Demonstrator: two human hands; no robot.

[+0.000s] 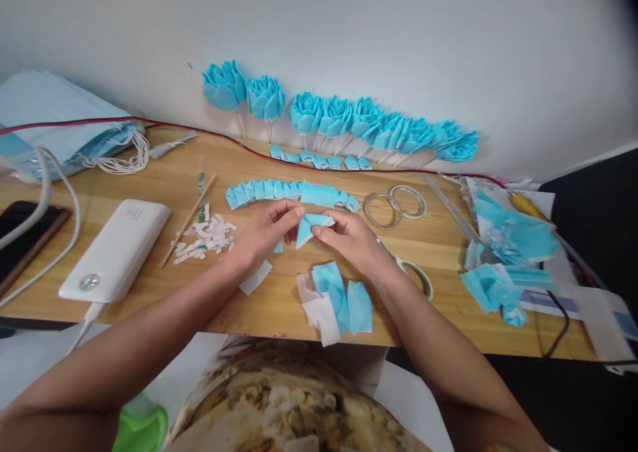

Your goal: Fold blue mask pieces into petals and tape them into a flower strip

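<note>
Both hands meet over the middle of the wooden table (438, 239). My left hand (262, 234) and my right hand (351, 238) pinch a small folded blue piece (310, 227) between their fingertips, just above the tabletop. Behind the hands lies a curved row of folded blue pieces (292, 191). In front of them sits a small pile of cut blue and white squares (336, 300). A white scrap (255, 278) lies under my left wrist. Finished blue flowers on sticks (343, 116) lean against the wall.
A white power bank (117, 247) with a cable, a dark phone (24, 239) and a stack of face masks (64, 129) are at the left. White paper bits (205, 238) and a wooden stick (189, 219) lie nearby. Tape rings (393, 205), scissors (413, 269) and blue scraps (508, 252) are at the right.
</note>
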